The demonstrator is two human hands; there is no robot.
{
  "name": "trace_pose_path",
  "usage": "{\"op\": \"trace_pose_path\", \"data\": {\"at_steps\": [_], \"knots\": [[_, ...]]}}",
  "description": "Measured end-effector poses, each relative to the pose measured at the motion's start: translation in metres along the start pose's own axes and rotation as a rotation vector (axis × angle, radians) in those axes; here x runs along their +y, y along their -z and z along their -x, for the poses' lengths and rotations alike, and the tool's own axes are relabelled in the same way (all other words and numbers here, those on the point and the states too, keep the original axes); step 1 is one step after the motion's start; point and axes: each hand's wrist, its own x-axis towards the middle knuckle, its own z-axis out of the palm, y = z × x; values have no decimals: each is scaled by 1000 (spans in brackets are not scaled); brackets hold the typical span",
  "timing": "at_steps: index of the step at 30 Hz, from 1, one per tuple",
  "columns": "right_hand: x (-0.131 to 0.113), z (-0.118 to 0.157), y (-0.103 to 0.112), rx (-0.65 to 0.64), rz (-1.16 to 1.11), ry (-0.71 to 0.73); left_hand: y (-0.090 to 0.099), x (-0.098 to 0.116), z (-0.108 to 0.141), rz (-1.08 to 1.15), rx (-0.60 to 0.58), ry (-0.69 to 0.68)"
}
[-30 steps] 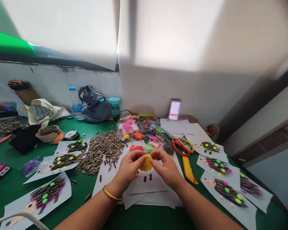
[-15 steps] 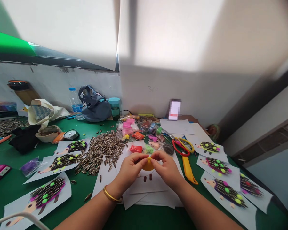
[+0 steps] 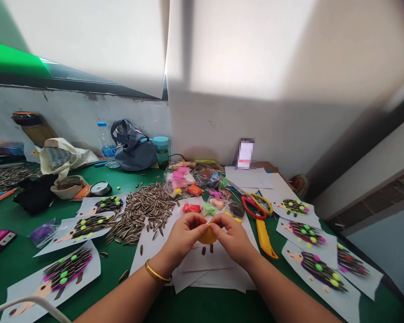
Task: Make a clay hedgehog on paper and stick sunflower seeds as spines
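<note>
Head view. A strip of green worktop shows between the forearms; seeds border the left side, red-handled scissors and picture sheets the right, near the worktop's edge. A pale wall stands behind. Left hand and right hand: each grip narrow, pinching the upper edge of a yellow disc, which lies just below the fingertips.

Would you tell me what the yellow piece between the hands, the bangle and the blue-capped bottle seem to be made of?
Yellow piece: probably soft modelling clay, being matte and evenly coloured. Bangle: apparently polished metal, from its golden shine, though a coating is possible. Blue-capped bottle: likely glossy plastic, given its see-through sides.
</note>
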Motion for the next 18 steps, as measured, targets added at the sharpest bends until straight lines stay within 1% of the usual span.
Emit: {"op": "trace_pose_path", "data": {"at_steps": [6, 11, 14, 16, 18], "knots": [[10, -3, 1, 76, -60, 9, 4, -7, -4, 86, -24, 35], [12, -2, -3, 35, -174, -38, 3, -2, -3, 68, -13, 43], [10, -2, -2, -7, -125, -48, 2, -2, -3, 53, -32, 86], [11, -2, -1, 9, -105, -42, 3, -4, -4, 59, -34, 84], [14, -3, 0, 47, -142, -42, 3, -8, -5, 75, -31, 71]]}}
